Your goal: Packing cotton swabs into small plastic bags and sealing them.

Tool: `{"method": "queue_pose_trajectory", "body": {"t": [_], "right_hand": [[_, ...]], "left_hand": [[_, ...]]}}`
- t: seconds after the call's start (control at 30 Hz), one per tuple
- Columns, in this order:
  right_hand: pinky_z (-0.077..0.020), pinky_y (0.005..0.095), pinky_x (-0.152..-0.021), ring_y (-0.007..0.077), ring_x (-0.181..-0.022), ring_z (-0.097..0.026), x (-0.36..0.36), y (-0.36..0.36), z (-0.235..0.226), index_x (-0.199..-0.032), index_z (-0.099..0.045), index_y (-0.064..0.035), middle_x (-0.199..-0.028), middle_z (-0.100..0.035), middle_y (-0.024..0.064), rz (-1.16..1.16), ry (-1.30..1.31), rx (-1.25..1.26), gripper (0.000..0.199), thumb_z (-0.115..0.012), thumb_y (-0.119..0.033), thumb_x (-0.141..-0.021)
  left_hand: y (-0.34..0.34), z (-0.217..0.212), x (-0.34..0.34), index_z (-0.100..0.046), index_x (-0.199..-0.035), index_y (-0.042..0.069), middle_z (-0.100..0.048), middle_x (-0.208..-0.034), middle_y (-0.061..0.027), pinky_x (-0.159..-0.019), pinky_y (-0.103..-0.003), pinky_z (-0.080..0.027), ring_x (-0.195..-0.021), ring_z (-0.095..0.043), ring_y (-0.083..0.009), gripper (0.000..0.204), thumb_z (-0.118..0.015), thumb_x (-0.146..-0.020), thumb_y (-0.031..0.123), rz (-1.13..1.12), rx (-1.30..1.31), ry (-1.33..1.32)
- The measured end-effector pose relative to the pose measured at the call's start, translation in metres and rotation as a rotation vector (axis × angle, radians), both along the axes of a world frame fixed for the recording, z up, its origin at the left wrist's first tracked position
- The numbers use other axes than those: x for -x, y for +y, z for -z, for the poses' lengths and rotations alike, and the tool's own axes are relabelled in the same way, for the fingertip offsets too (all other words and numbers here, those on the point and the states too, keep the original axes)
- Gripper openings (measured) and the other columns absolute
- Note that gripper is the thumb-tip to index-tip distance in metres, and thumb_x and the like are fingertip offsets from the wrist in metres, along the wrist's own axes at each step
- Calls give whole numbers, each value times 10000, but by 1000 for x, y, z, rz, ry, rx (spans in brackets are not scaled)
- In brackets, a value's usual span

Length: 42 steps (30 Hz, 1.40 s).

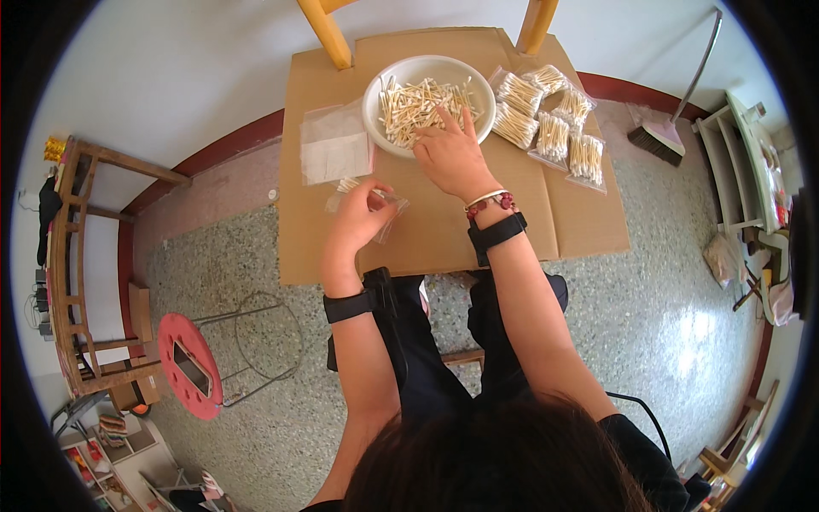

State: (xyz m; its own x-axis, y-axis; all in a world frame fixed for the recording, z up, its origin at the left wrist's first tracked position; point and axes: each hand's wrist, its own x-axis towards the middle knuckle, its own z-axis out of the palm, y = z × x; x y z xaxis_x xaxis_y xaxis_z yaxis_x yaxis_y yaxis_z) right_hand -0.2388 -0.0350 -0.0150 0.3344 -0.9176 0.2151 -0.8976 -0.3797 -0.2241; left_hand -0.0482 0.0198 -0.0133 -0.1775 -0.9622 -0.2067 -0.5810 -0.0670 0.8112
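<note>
A white round bowl [372,119] full of loose cotton swabs [418,104] stands on a cardboard sheet. My right hand [452,156] reaches over its near right rim, fingers apart and their tips among the swabs. Closer to me and to the left, my left hand [360,215] is closed around a small clear plastic bag [394,213]. A few swab ends show beside its fingers; how many are in the bag is hidden. Flat clear bags [335,154] lie left of the bowl. At its right are several filled bags of swabs [553,136].
The cardboard sheet [546,230] covers the work surface, with yellow wooden chair legs [328,34] behind it. A red stool [183,346] bearing a phone [194,369] stands at left. A broom [661,141] leans at the right wall near a shelf unit [734,162].
</note>
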Motion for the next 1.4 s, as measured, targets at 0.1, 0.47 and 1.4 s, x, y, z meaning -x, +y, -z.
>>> {"method": "queue_pose_trajectory", "body": {"t": [0.1, 0.47, 1.4], "right_hand": [[-141, 561, -1134, 321, -1295, -400, -4, 3, -4, -948, -709, -113, -1189, -625, 8, -4, 18, 6, 339, -401, -255, -941], [-200, 559, -1110, 257, -1186, -492, -4, 2, -1, -953, -702, -81, -1061, -649, 43, 38, -200, 47, 348, -433, -302, -965], [-216, 555, -1107, 227, -1172, -496, 0, 0, 5, -1034, -679, -118, -1104, -641, 8, 65, 27, -44, 356, -373, -294, -986]], "left_hand": [[-6, 13, -9, -611, -1029, 51, -599, -745, -32, -662, -263, -461, -742, -589, -115, 183, -627, -850, 84, -101, 86, 17], [-7, 10, -16, -633, -930, 41, -631, -714, -71, -609, -316, -469, -666, -610, -174, 134, -630, -831, 131, -469, 320, -188], [-9, 9, -11, -623, -1062, 47, -661, -977, -155, -828, -382, -469, -979, -618, -287, 273, -652, -813, 156, -447, 347, -266]]}}
